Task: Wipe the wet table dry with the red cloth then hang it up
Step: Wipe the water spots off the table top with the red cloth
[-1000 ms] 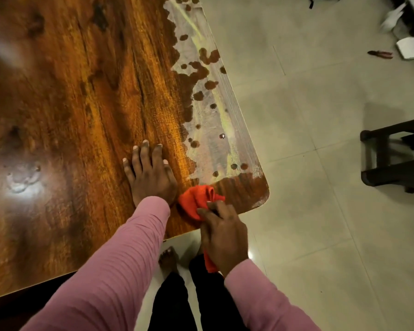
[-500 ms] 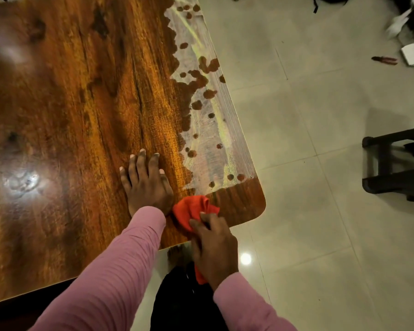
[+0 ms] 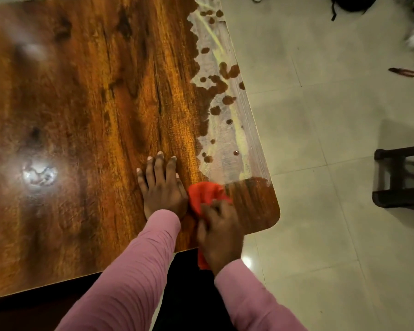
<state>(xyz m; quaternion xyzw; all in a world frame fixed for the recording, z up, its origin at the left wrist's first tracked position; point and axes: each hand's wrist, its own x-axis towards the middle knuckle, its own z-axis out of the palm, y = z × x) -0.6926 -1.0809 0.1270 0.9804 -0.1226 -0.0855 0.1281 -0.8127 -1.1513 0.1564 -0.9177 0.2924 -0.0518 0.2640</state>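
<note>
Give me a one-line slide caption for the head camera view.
Right hand presses red cloth onto wooden table near its corner, left hand flat beside it.

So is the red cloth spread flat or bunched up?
Bunched up: the red cloth sits crumpled under the right hand, one end hanging over the table edge.

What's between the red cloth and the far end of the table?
In the head view, a pale streaky strip dotted with dark spots runs from the red cloth along the table edge.
</note>
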